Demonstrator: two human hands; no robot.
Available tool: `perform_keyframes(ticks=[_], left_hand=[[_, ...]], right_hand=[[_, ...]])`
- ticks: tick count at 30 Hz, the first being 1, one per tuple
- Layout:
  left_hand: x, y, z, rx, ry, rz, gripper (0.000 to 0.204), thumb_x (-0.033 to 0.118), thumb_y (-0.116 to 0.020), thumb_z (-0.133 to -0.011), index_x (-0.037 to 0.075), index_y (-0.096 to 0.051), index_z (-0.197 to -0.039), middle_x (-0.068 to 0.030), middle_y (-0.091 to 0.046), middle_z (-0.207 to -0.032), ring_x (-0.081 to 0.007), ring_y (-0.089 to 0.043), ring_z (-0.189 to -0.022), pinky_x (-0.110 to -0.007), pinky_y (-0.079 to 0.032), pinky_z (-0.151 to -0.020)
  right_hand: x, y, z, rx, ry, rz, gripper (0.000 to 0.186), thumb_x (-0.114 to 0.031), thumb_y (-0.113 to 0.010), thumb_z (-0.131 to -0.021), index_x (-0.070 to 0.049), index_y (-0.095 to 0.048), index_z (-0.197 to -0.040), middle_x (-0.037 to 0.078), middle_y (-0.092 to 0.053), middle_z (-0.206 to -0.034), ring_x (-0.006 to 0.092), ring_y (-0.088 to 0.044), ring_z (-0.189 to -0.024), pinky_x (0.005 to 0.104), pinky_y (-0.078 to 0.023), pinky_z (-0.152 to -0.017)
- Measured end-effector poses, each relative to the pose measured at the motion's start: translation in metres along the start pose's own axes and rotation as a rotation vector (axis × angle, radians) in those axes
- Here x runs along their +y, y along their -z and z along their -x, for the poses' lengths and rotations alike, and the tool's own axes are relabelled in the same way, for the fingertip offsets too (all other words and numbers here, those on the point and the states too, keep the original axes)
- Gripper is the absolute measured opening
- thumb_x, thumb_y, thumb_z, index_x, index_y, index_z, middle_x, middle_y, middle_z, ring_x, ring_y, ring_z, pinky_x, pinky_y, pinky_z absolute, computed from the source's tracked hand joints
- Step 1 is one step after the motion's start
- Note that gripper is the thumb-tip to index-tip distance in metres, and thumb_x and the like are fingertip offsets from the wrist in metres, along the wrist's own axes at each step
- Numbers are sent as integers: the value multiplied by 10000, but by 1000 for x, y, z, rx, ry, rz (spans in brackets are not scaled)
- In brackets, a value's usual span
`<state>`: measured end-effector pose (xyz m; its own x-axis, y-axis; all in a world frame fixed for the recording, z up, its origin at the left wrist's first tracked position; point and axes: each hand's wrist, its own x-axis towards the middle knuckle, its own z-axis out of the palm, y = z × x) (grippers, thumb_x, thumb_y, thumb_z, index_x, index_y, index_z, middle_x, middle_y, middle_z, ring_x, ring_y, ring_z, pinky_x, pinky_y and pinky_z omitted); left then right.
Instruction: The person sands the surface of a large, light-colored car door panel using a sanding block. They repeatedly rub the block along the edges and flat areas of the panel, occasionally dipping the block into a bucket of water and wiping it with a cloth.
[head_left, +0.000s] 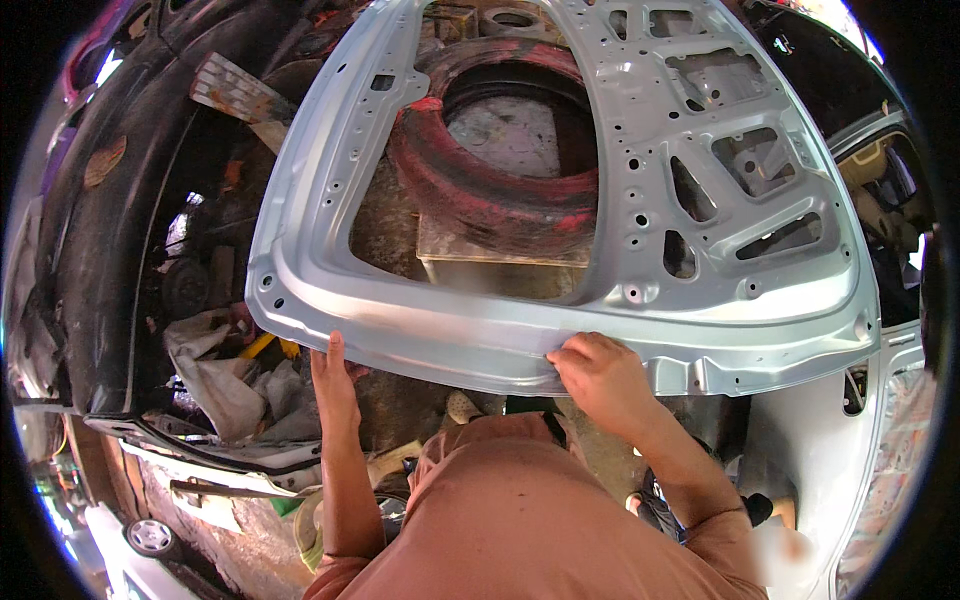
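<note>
- Two bare hands are set on the near edge of a pale silver car door shell (560, 300), a bare pressed-steel panel with a large window opening and many punched holes.
- By the left hand (335, 385), the shell's near rim is touched from below, fingers straight and pointing up; whether it is truly gripped cannot be told.
- Along the same rim, well apart from the left, the right hand (600, 375) is laid with fingers curled over the edge, seemingly clamped on the metal.
- As a judgement, the shell is being steadied or positioned; both hands would need a firm hold on the rim before any shift, as the panel is wide and its sheet edges are thin.
- Under the shell, seen through its window opening, a worn tyre smeared with red paint (500, 170) is laid flat on a pale slab or block (490, 260).
- Left of the shell, a dark car body (100, 230) is seen, with crumpled grey rags (225, 375) heaped beside its lower edge.
- Right of the shell, white car bodywork (800, 440) is seen.
- Below the shell, dirty, cluttered workshop ground is partly hidden by the person's orange shirt (520, 510).
</note>
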<state>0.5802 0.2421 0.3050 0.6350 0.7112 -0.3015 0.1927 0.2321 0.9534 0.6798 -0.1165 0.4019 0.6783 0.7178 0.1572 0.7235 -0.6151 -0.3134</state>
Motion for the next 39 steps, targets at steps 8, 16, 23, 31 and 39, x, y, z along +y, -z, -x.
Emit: perform_keyframes(ticks=[8,16,23,31,39], left_hand=[[17,20,24,152,-912,-1034,477,251,-601,-1077,1,-519,-1476,-189,-575,-1410,-398,-494,-1358,-536,-358,-1176],[27,-27,47,-541,-920,-1158,597,393,-648,-1015,-59,-573,-1398,-228,-516,-1463,-449,-455,-1407,-576,-305,-1225],[3,-84,98,-777,-986,-1071,762,515,-683,-953,-44,-529,-1447,-235,-494,-1485,-444,-452,-1411,-564,-329,-1223],[9,-124,126,-986,-953,-891,691,476,-654,-992,-32,-548,-1449,-203,-523,-1489,-381,-469,-1428,-522,-347,-1226],[26,-85,98,-884,-988,-1097,673,459,-659,-998,-6,-545,-1471,-188,-526,-1504,-353,-466,-1450,-516,-331,-1244]], right_hand=[[0,-11,3,319,-618,-1046,121,-59,-626,-1032,28,-670,-1105,105,-739,-908,132,-695,-794,288,-552,-757],[19,-12,11,405,-640,-1386,131,-50,-631,-1031,44,-643,-1123,111,-722,-898,181,-732,-810,329,-618,-765],[19,-11,10,419,-655,-1398,129,-42,-628,-1032,42,-636,-1130,130,-723,-920,200,-734,-802,368,-635,-766],[21,-11,8,433,-672,-1409,148,-55,-650,-1031,36,-641,-1147,136,-739,-958,192,-726,-823,344,-612,-779],[24,-9,9,308,-610,-1324,216,-87,-715,-996,21,-652,-1172,132,-766,-968,180,-735,-837,329,-604,-797]])
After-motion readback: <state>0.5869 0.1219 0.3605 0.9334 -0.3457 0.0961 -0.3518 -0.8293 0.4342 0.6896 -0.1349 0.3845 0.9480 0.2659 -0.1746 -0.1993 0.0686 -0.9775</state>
